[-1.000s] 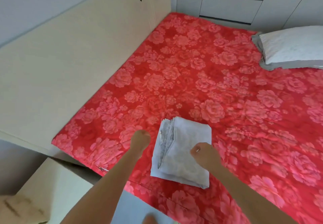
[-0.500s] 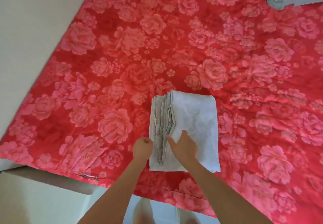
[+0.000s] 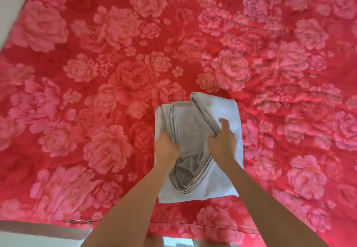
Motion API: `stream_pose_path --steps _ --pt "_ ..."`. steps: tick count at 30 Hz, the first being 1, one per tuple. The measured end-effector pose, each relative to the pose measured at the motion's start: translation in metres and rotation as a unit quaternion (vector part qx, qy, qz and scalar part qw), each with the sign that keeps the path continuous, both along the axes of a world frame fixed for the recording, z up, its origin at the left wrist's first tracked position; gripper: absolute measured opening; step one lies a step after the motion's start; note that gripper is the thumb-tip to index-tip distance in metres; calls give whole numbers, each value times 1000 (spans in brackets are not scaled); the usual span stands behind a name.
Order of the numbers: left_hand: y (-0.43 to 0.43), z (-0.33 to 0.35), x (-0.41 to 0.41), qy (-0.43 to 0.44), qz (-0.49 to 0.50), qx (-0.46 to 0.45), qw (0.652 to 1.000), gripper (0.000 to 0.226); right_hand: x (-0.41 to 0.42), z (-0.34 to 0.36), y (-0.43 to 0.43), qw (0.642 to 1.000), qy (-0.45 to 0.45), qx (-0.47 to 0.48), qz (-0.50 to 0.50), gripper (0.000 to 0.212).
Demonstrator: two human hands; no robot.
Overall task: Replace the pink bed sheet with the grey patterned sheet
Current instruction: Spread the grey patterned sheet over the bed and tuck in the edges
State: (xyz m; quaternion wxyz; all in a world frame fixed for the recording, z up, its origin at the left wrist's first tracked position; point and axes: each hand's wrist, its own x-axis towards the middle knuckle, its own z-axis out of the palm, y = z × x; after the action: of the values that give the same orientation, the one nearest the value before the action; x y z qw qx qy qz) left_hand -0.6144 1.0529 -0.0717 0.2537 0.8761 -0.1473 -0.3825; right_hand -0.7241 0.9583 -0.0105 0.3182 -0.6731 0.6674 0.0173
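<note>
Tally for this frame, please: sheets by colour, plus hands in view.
pink floral sheet: 1
grey folded sheet: 1
hands, both gripping the grey one: 2, the left hand and the right hand
Total: 4

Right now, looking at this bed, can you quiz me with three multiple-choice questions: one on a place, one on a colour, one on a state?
1. Where is the folded grey sheet?
A) on the floor
B) on the pink sheet, near the bed's front edge
C) on a pillow
2. What colour are the bed sheet's flowers?
A) blue
B) pink
C) yellow
3. How is the grey sheet?
A) untouched
B) spread over the bed
C) gripped by left hand and right hand
Answers: B, it lies on flowered fabric by the edge; B, pink blooms on red; C, both hands hold its layers.
</note>
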Motion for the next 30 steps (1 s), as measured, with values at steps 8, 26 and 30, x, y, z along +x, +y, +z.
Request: stream_pose_path --steps 8,26,30 --pt "-58 95 30 20 25 -42 999 28 -102 117 -92 986 -27 -97 -135 56" --pt "-240 544 136 -288 96 -494 814 32 -76 426 -159 805 -410 -373 -214 29" --pt "-190 453 143 -253 193 -397 861 41 -79 339 -110 839 -381 -267 -281 28"
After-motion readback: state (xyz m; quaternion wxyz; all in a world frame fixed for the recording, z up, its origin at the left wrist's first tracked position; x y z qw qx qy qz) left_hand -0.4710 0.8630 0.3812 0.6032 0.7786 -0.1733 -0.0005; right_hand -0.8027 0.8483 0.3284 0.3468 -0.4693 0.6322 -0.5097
